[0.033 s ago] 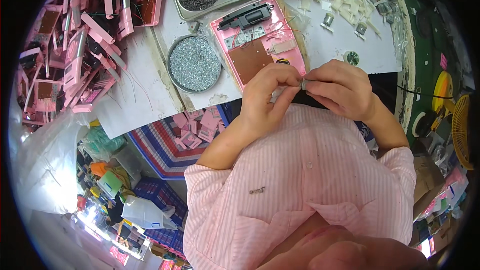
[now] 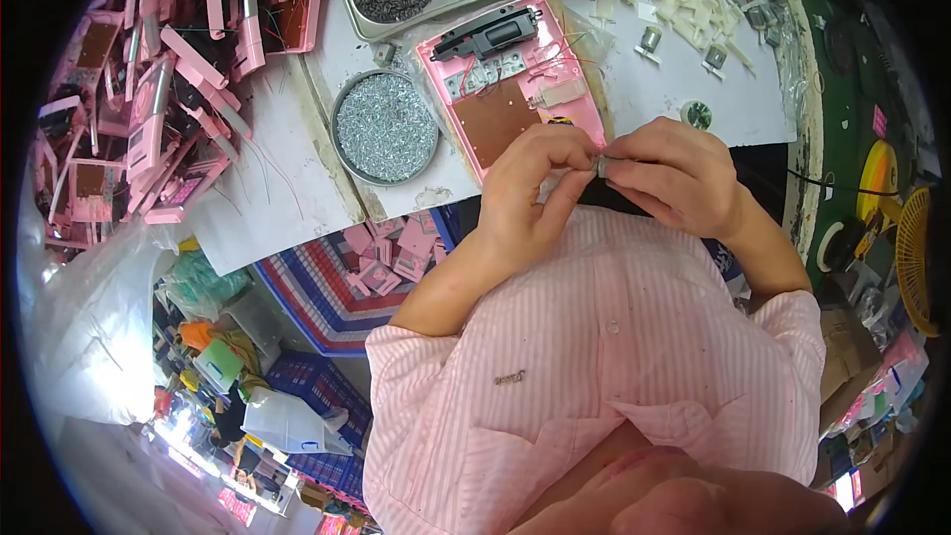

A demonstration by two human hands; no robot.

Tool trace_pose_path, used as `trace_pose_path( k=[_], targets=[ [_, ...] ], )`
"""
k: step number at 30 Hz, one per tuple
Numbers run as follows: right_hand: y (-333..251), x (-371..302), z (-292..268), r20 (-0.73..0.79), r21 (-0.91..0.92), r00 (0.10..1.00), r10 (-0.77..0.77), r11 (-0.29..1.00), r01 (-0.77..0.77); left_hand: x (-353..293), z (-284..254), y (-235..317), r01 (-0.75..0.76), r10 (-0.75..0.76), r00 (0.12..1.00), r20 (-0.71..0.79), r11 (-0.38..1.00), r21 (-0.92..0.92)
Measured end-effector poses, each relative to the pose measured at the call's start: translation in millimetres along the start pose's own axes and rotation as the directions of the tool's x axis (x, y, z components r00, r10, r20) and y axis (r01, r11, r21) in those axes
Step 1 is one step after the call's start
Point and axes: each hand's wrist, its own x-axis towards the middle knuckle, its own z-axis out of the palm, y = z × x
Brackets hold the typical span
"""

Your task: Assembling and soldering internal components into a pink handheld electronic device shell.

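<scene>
My left hand (image 2: 535,188) and my right hand (image 2: 679,176) meet at the table's front edge, thumbs and fingertips pinched. Between them is a small grey metal part (image 2: 600,167), mostly covered by the fingers, so its kind is unclear. Just beyond my hands lies an open pink plastic casing (image 2: 594,104). It carries a black speaker-like module (image 2: 487,35), a brown board (image 2: 492,119), thin red wires and a translucent white plastic piece (image 2: 560,92). My left hand overlaps the casing's near edge.
Left of the casing stands a round tin of small silver screws (image 2: 386,127). Behind it, a metal tray (image 2: 449,0) holds dark springs. Pink casings (image 2: 149,129) are heaped far left. Small motors with white plastic housings (image 2: 684,0) lie back right, near a small green-and-silver disc (image 2: 696,116).
</scene>
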Motion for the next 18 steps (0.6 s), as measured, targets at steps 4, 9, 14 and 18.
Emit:
trace_pose_path(
  k=[4, 9, 14, 18],
  targets=[
    [7.2, -0.5, -1.9, -0.006, 0.004, 1.0, 0.028, 1.0, -0.028, 16.3, -5.5, 1.9, -0.096, 0.104, 0.994, -0.033, 0.98, 0.176],
    [16.2, -1.3, -14.9, -0.073, -0.031, 0.988, 0.139, 0.989, -0.142, 61.3, -28.2, -10.1, -0.054, 0.105, 0.994, -0.042, 0.769, 0.637],
    [22.3, -4.0, -18.9, -0.208, 0.014, 0.964, 0.167, 0.986, -0.168, 76.8, -17.5, -19.3, -0.116, 0.216, 0.975, 0.046, 0.323, 0.939],
    [24.4, -6.4, -17.8, -0.247, -0.018, 0.948, 0.199, 0.978, -0.21, 75.0, -17.5, -24.1, -0.166, 0.261, 0.963, 0.064, 0.388, 0.906]
  ],
)
